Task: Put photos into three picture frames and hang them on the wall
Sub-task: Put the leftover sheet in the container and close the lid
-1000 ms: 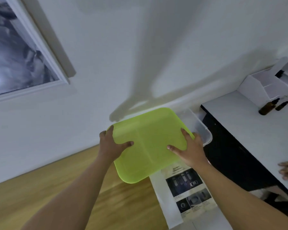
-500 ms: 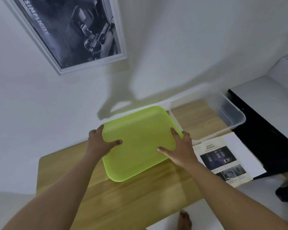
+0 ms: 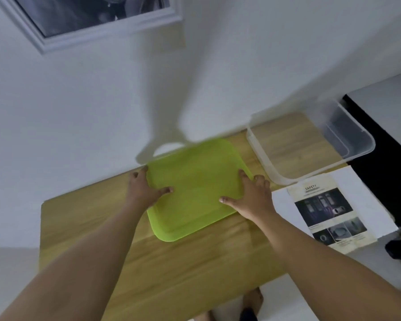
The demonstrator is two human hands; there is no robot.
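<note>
As left hand (image 3: 144, 189) and right hand (image 3: 252, 196) grip its ends, the green lid (image 3: 195, 181) runs left-right.

Left hand (image 3: 142, 190) and right hand (image 3: 252, 198) grip green lid (image 3: 196, 181) near far edge of tabletop (image 3: 171, 262). Clear bin (image 3: 359, 137) sits at far-right corner.

A: Where is the lid (image 3: 195, 186)?
B: Over the middle of the table (image 3: 171, 262), near the wall (image 3: 241, 66). The left hand (image 3: 144, 188) holds its left edge, the right hand (image 3: 252, 198) its right edge.
A: And right of it?
B: The bin (image 3: 357, 144), on the table's right end, against the wall. Just before the bin lies the photo (image 3: 329, 214), on a sheet (image 3: 361, 195).
A: Further right?
B: A cabinet (image 3: 389, 181), beside the table.
A: On the wall?
B: A frame (image 3: 90, 26), above and left of the lid.
</note>
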